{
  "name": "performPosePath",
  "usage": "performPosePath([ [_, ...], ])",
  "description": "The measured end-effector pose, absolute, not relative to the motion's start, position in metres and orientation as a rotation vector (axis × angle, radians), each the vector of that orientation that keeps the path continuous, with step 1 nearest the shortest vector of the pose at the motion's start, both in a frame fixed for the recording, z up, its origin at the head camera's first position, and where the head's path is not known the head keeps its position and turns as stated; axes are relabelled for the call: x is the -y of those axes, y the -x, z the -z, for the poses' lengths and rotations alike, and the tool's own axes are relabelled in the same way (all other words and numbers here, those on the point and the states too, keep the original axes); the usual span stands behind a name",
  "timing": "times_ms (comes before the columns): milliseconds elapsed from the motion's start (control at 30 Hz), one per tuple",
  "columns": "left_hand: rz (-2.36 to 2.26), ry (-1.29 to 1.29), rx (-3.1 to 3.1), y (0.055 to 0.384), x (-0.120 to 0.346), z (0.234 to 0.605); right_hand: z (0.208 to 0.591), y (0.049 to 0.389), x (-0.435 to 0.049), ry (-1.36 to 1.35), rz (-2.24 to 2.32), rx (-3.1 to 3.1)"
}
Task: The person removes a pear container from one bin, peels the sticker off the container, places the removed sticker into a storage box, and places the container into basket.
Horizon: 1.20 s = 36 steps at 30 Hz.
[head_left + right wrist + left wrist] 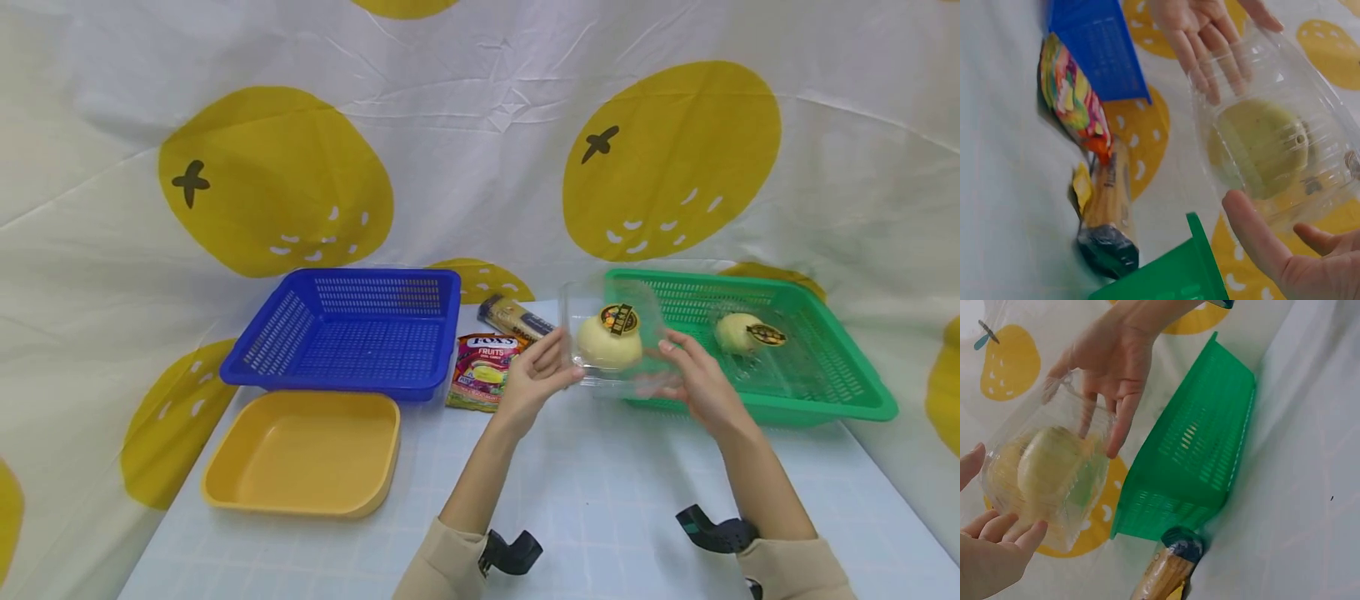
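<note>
A clear plastic clamshell box [648, 333] is raised above the table, in front of the green basket's left end. Inside it sits a pale yellow, rounded fruit [597, 343], and a black-and-gold sticker [618, 319] shows on the lid. My left hand [531, 379] holds the left edge of the box, thumb at the near side. At the opposite edge my right hand [697, 375] grips it between thumb and fingers. The left wrist view shows my right hand's fingers [1124, 419] reaching along the box's side. A similar fruit box [750, 342] lies in the green basket.
The green basket [825, 414] stands at the right. A blue basket [341, 382] is at the back left, with a yellow tray [300, 508] before it. Between the baskets lie a Fox's candy bag [480, 375] and a spaghetti packet [513, 315]. A patterned cloth [480, 167] hangs behind.
</note>
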<state>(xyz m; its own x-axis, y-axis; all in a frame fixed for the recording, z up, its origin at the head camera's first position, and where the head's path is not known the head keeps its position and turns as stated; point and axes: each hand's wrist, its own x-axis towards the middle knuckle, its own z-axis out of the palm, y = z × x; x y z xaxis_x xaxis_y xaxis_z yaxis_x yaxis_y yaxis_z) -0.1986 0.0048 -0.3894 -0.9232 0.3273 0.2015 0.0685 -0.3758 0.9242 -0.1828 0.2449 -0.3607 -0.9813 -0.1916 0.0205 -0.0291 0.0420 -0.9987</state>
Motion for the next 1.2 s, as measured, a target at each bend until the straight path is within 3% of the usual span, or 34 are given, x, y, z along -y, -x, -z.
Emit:
performPosePath([
  [1200, -2.438, -0.394, -1.706, 0.138, 0.073, 0.428, 0.413, 0.143, -0.184, 0.219, 1.984, -2.174],
])
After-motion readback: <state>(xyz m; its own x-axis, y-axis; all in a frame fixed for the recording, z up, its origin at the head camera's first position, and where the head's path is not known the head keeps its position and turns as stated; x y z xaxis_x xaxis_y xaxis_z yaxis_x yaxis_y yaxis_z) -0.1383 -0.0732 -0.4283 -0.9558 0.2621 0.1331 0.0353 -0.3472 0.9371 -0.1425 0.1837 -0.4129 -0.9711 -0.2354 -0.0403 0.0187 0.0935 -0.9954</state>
